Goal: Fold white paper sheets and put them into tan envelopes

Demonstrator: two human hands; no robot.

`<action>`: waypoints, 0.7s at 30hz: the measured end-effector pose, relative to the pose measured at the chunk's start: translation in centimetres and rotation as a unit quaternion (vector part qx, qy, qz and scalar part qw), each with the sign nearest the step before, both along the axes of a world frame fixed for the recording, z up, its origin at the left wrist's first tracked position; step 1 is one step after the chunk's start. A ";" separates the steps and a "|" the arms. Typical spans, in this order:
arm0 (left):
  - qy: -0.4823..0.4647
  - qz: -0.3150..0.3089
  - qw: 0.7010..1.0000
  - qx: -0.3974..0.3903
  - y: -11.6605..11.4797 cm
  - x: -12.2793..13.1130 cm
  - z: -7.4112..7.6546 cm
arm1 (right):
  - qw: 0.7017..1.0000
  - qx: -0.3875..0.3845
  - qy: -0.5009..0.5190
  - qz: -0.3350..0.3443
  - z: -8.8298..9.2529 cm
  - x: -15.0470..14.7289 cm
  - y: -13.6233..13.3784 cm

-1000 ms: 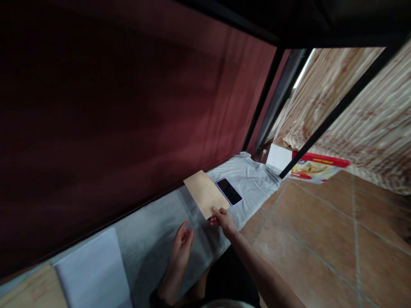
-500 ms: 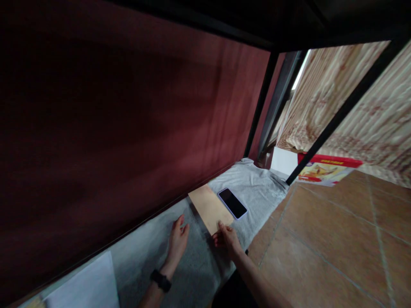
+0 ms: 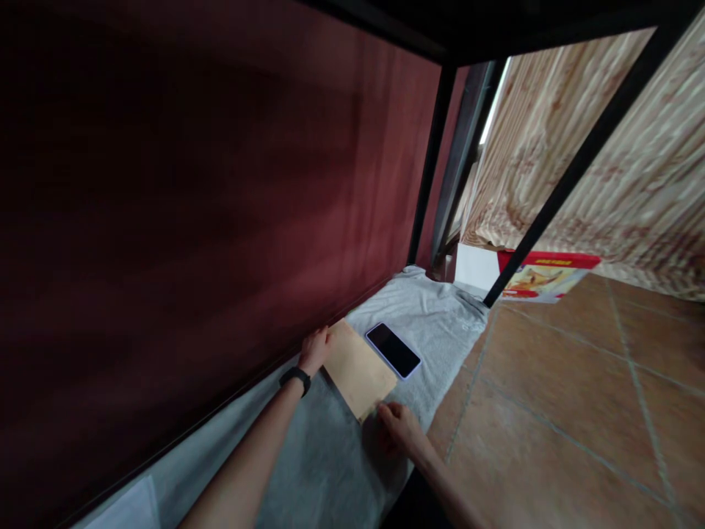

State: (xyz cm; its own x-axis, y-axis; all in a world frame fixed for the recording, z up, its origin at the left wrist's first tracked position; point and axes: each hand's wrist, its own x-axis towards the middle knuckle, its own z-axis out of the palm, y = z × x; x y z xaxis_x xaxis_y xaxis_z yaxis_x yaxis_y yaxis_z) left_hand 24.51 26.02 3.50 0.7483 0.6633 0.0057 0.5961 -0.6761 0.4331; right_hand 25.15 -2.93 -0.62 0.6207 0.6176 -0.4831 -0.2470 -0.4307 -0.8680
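Note:
A flat tan rectangular sheet of paper or card (image 3: pixel 357 371) lies slanted on the grey cloth (image 3: pixel 324 459). My left hand (image 3: pixel 316 350), with a black band on the wrist, has its fingers closed at the sheet's far left corner. At the near right edge my right hand (image 3: pixel 401 427) is curled, thumb and fingertip pinching the sheet; its other fingers are in shadow. Just right of the sheet, a phone (image 3: pixel 393 350) with a dark screen and pale lilac edge rests face up on the cloth.
A dark red panel (image 3: pixel 247 184) rises behind the cloth. Black frame bars (image 3: pixel 573 173) cross on the right. Beyond them are a red and white printed box (image 3: pixel 545 278), a patterned curtain (image 3: pixel 551 147) and a tiled floor (image 3: pixel 551 411). White paper (image 3: pixel 129 507) shows at lower left.
My left hand has moved forward from beside the tan sheet onto its far left corner. My right hand stays at the near edge. The view has shifted slightly.

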 end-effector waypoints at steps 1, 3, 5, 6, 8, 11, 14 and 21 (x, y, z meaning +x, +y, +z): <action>0.009 0.000 1.000 0.002 -0.1 0.1 -0.2 | 1.000 -0.010 -0.007 0.006 0.3 0.3 0.2; 0.025 0.000 1.000 0.006 -0.1 0.3 -0.3 | 0.999 -0.029 -0.023 0.016 0.9 0.9 0.6; 0.036 -0.002 0.999 0.008 -0.1 0.5 -0.2 | 0.998 -0.042 -0.021 0.030 1.4 1.4 1.0; 0.040 -0.004 0.999 0.009 -0.2 0.6 -0.1 | 0.998 -0.046 -0.015 0.036 1.5 1.7 1.1; 0.042 -0.010 0.999 0.010 -0.4 0.7 -0.1 | 0.998 -0.047 -0.003 0.045 1.6 2.1 1.2; 0.037 -0.013 0.999 0.012 -0.9 0.7 -0.1 | 0.998 -0.046 0.010 0.048 1.5 2.4 1.2; 0.029 -0.010 0.999 0.009 -1.3 0.6 -0.2 | 0.997 -0.045 0.028 0.056 1.3 2.7 1.3; -0.020 0.010 1.000 0.001 -1.9 -0.2 0.8 | 0.997 -0.040 0.056 0.047 1.8 2.6 1.6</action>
